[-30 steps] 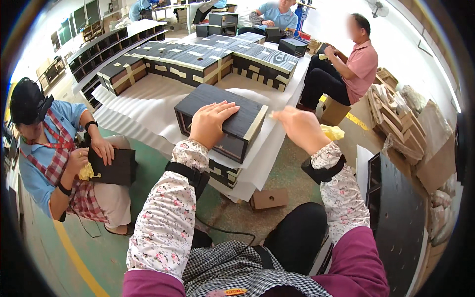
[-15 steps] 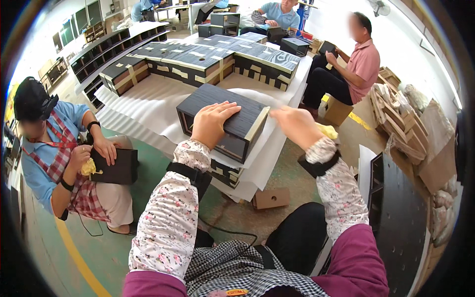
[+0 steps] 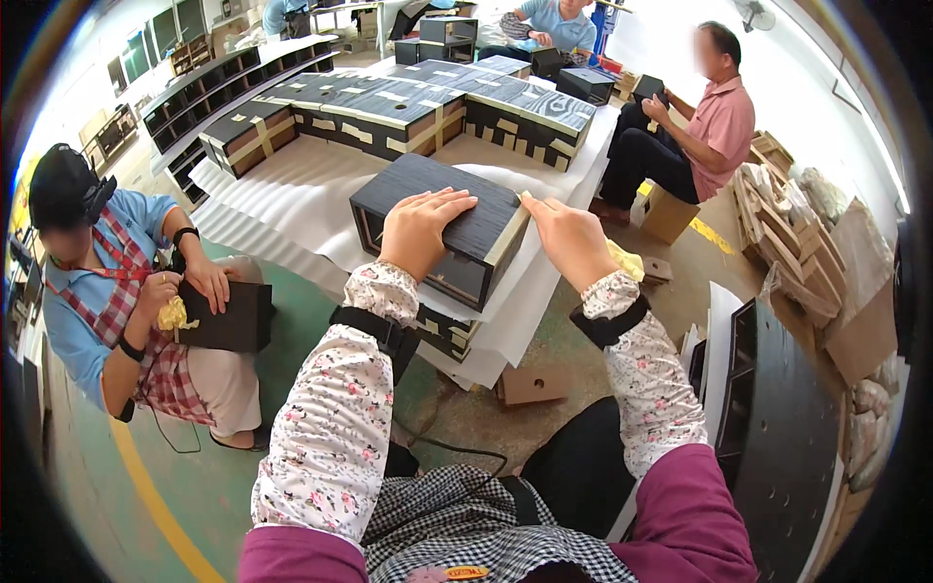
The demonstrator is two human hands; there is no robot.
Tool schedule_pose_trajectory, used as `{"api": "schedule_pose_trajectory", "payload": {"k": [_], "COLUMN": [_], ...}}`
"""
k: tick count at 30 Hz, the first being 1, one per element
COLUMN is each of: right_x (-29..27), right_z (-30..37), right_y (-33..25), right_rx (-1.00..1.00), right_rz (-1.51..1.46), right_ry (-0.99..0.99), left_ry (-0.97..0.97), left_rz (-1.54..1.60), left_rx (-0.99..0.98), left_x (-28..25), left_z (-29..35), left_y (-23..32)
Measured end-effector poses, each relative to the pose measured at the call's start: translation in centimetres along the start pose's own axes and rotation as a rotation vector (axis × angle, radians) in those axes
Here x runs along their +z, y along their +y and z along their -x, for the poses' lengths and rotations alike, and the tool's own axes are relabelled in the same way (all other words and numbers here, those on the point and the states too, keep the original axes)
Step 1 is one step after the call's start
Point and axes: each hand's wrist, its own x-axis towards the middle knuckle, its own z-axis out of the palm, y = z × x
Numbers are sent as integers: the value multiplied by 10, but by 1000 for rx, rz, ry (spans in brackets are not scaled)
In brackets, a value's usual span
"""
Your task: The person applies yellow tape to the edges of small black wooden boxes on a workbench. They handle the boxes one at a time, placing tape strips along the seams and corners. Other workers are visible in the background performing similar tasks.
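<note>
1. My left hand point(image 3: 418, 233): palm down on the black wood-grain box point(image 3: 488, 225), fingers stretched out flat, not curled round it.
2. My right hand point(image 3: 571, 243): fingers bunched narrow at the box's right far corner, by the pale tape strip point(image 3: 507, 238); can't tell if they pinch anything.
3. Yellow cloth point(image 3: 627, 261) just beside my right wrist.
4. Box sits over white foam sheet point(image 3: 515, 306), in front of taped black cabinets point(image 3: 525, 97).

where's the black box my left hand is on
The black box is near the middle of the head view, in front of the taped assembly, with the right hand at its right edge.
</note>
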Motion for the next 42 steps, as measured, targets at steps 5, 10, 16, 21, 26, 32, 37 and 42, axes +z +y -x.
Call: {"api": "schedule_pose_trajectory", "payload": {"k": [5,10,16,21,26,32,37,42], "right_x": [-8,-13,-19,-39,-54,-72,-86,-92], "right_z": [18,36,57,81,111,144,158,196], "right_y": [-24,-36,-53,-82,-106,-130,-137,-151], "right_rx": [192,269,354,462,525,553,671,592], "right_rz": [-147,-295,-540,-790,-1014,-1122,-1337,-1647], "right_ry": [46,84,93,37,11,-95,-177,-571], "left_ry": [-28,-38,-46,-48,-55,-42,-34,8], "left_rz": [25,25,31,21,31,17,14,36], "left_rx": [-7,-4,-4,5,13,34,27,24], "left_x": [-2,-4,-3,-4,-5,-4,-3,2], "left_z": [2,1,0,0,-1,-1,0,-2], "left_y": [0,2,2,1,2,-1,-1,1]}}
